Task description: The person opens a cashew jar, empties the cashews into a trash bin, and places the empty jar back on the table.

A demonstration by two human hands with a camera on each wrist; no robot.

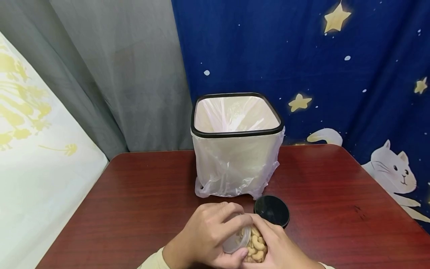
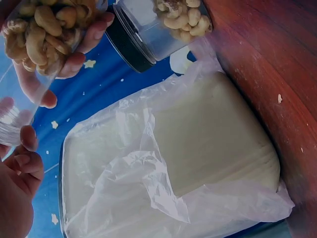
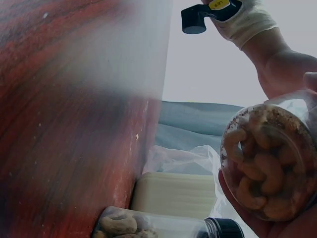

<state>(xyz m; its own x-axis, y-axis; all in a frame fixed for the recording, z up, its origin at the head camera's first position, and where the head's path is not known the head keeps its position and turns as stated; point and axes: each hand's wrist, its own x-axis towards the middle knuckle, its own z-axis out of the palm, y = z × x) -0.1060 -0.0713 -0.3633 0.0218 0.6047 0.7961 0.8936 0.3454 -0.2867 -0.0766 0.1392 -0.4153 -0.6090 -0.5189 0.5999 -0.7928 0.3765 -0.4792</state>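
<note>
Both hands hold a clear plastic jar (image 1: pixel 236 242) of cashews low at the front of the table in the head view. Its ribbed mouth, with no black lid on it, points toward my left hand (image 1: pixel 209 231), whose fingers and thumb curl around that end. My right hand (image 1: pixel 285 246) grips the body, over the cashews (image 1: pixel 258 244). The right wrist view shows the round bottom of the held jar (image 3: pixel 270 163), cashews pressed behind it. Just beyond the hands stands a second jar (image 2: pixel 185 22) with cashews inside and a black lid (image 1: pixel 272 211).
A white bin (image 1: pixel 235 160) with a black rim and a thin translucent bag stands behind the jars. Small crumbs (image 2: pixel 280 98) lie on the reddish-brown table (image 1: pixel 151 186). Grey and blue curtains (image 1: pixel 242 45) hang behind it.
</note>
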